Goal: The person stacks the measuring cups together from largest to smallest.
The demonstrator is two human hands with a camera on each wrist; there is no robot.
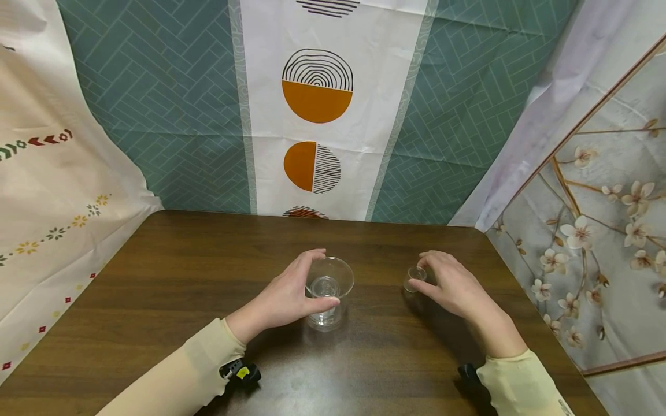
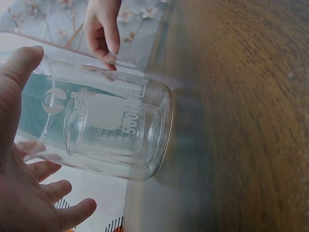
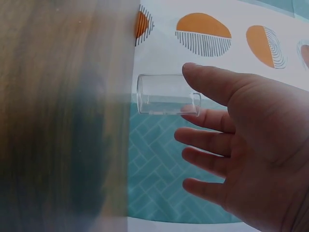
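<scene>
A large clear glass beaker (image 1: 338,289) marked 500 ml stands upright on the table, with a smaller glass beaker (image 2: 106,125) nested inside it. My left hand (image 1: 283,297) spans its rim from the left, thumb on the near side and index finger on the far side; the other fingers spread loosely in the left wrist view. To the right, my right hand (image 1: 454,284) pinches a tiny clear beaker (image 3: 166,94) near its rim between thumb and index finger. Its base is close to the tabletop, and the remaining fingers reach out beside it.
The dark brown wooden table (image 1: 208,254) runs back to a green and white patterned cloth (image 1: 322,196). A cream cloth (image 1: 57,219) hangs along the left edge, and a floral cloth (image 1: 577,254) borders the right.
</scene>
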